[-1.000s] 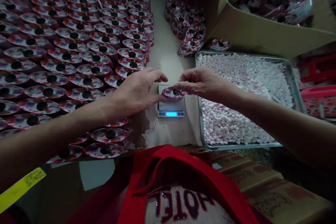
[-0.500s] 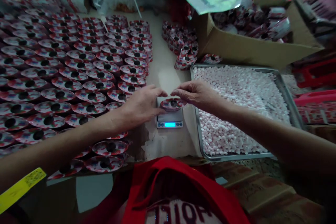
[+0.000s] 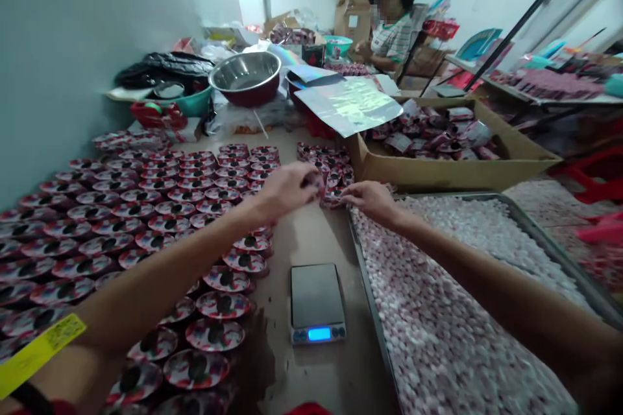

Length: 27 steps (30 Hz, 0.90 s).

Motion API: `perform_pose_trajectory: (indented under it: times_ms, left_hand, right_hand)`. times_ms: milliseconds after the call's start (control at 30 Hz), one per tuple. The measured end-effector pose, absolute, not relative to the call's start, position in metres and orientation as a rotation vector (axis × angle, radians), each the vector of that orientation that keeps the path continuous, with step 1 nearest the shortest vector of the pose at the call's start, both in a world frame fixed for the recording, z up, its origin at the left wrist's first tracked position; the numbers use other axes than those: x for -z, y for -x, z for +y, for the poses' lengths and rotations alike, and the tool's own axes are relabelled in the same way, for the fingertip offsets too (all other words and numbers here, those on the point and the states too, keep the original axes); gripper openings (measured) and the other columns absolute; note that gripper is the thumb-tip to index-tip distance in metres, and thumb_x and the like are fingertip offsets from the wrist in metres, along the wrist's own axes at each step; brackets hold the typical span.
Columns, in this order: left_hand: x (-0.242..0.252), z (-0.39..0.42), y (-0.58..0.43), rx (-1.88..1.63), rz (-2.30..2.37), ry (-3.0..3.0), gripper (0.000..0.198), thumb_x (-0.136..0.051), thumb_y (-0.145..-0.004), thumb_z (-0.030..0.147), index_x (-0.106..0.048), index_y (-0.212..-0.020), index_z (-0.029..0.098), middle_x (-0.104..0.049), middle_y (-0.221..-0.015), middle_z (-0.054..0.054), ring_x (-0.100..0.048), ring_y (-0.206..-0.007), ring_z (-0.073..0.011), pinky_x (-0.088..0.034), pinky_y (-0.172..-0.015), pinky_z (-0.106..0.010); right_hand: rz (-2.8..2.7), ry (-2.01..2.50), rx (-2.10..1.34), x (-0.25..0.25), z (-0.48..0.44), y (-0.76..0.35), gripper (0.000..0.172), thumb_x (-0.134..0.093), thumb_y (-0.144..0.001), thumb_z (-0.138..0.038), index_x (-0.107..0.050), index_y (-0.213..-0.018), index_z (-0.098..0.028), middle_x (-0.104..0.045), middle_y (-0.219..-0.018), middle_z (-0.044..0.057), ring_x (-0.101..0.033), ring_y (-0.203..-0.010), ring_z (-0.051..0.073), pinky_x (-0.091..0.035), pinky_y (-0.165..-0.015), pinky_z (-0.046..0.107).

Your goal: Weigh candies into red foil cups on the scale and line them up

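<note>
My left hand [image 3: 294, 187], slightly blurred, is curled around a small printed box with a dark round opening [image 3: 316, 184], above the table. Close by on the right, my right hand [image 3: 374, 202] has its fingertips together beside a cluster of similar printed boxes [image 3: 325, 157]; whether anything is between them is hidden. Nearer to me lies a digital scale [image 3: 317, 297] with a lit blue display and a bare weighing plate. Under my right forearm is a metal tray [image 3: 366, 285] of small whitish-pink pieces [image 3: 438, 285].
Rows of oval-topped printed boxes [image 3: 170, 224] fill the left side. Behind the tray stands a cardboard box [image 3: 438, 175] of printed packs, partly under a shiny sheet [image 3: 353, 104]. A steel bowl [image 3: 246, 71] sits at the back. Another person [image 3: 394, 32] sits beyond.
The view has tilted up. Both hands have moved forward from the scale towards the cluster of boxes. The printed box that was on the scale is off it.
</note>
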<state>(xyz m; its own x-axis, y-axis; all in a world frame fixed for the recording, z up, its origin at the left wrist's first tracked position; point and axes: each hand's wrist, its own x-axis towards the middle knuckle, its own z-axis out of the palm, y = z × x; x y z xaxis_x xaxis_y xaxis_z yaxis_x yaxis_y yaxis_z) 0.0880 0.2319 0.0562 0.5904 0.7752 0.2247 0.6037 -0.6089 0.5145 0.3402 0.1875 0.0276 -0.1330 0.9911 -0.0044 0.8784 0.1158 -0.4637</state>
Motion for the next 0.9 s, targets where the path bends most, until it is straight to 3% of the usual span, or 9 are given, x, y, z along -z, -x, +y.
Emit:
perform_pose_trajectory:
  times_ms: [133, 267, 367, 567, 733, 900]
  left_hand:
    - [-0.073, 0.346, -0.082, -0.803, 1.396, -2.412, 0.038, -0.074, -0.085, 0.027, -0.076, -0.122, 0.017, -0.078, -0.123, -0.013, -0.069, -0.109, -0.0292, -0.051, -0.1, -0.041]
    - [-0.07, 0.407, -0.082, -0.802, 1.417, -2.374, 0.042, -0.075, -0.08, 0.024, -0.077, -0.121, 0.017, -0.079, -0.119, -0.01, -0.067, -0.102, -0.0262, -0.052, -0.098, -0.04]
    - [-0.058, 0.417, -0.079, -0.74, 1.335, -2.398, 0.045, -0.078, -0.077, 0.025, -0.079, -0.121, 0.017, -0.08, -0.113, -0.008, -0.068, -0.099, -0.0237, -0.053, -0.094, -0.036]
    - [-0.027, 0.414, -0.073, -0.465, 1.075, -2.554, 0.051, -0.075, -0.07, 0.02, -0.081, -0.121, 0.019, -0.081, -0.113, -0.004, -0.072, -0.102, -0.021, -0.054, -0.094, -0.028]
    - [-0.004, 0.422, -0.08, -0.383, 1.226, -2.62, 0.047, -0.071, -0.071, 0.02, -0.081, -0.117, 0.017, -0.081, -0.115, -0.008, -0.073, -0.108, -0.0281, -0.055, -0.098, -0.033]
    - [0.008, 0.423, -0.09, -0.349, 1.399, -2.662, 0.045, -0.071, -0.074, 0.02, -0.08, -0.118, 0.015, -0.079, -0.115, -0.015, -0.073, -0.11, -0.0331, -0.056, -0.097, -0.036]
  right_hand:
    - [-2.504, 1.966, -0.11, -0.023, 0.195, -0.328, 0.027, -0.061, -0.104, -0.029, -0.085, -0.108, -0.018, -0.083, -0.114, 0.016, -0.077, -0.104, 0.029, -0.045, -0.077, 0.033]
    - [-2.581, 1.921, -0.098, -0.022, 0.2, -0.319, 0.03, -0.056, -0.106, -0.024, -0.084, -0.102, -0.014, -0.082, -0.109, 0.02, -0.077, -0.101, 0.03, -0.041, -0.073, 0.035]
    - [-2.586, 1.894, -0.139, -0.031, 0.194, -0.314, 0.032, -0.056, -0.107, -0.028, -0.085, -0.102, -0.014, -0.082, -0.109, 0.018, -0.076, -0.101, 0.03, -0.039, -0.072, 0.034]
    - [-2.609, 1.787, -0.481, -0.064, 0.139, -0.3, 0.018, -0.07, -0.098, -0.027, -0.087, -0.098, -0.022, -0.084, -0.097, 0.01, -0.076, -0.09, 0.025, -0.034, -0.07, 0.032]
    - [-2.739, 1.631, -0.782, -0.058, 0.082, -0.282, 0.016, -0.071, -0.099, -0.026, -0.085, -0.09, -0.022, -0.084, -0.093, 0.007, -0.073, -0.078, 0.019, -0.026, -0.062, 0.031]
    - [-2.909, 1.535, -0.743, -0.039, 0.056, -0.267, 0.014, -0.069, -0.093, -0.013, -0.082, -0.092, -0.018, -0.082, -0.089, 0.009, -0.068, -0.069, 0.019, -0.024, -0.057, 0.034]
